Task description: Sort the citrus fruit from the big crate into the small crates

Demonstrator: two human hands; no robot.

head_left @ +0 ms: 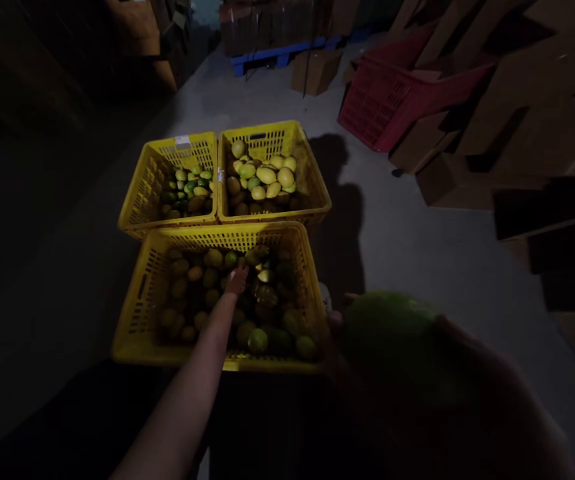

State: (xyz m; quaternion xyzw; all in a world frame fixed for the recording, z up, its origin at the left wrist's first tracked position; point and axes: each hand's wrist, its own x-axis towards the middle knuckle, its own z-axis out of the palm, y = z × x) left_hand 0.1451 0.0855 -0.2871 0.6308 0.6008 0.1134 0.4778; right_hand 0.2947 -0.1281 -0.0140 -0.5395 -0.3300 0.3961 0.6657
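Note:
My left hand (237, 280) reaches down into the front yellow crate (217, 232), among green and yellow lemons (212, 258). Its fingers are curled at the fruit, but what lies between them is too dark to make out. Close to the camera on the right, my right hand (492, 380) is wrapped round a green lemon (392, 333), which looks large and dark here. A yellow-green lemon (266, 275) catches the light just right of my left hand, and a bright green one (257, 341) lies near the crate's front wall.
Behind stand two more yellow crates: the left one (137, 187) has small green and yellow fruit, the right one (312, 167) mostly yellow lemons. A red crate (375, 100) leans by cardboard boxes (507, 107) on the right. Farther back is a blue pallet (282, 57) on the grey floor (392, 213).

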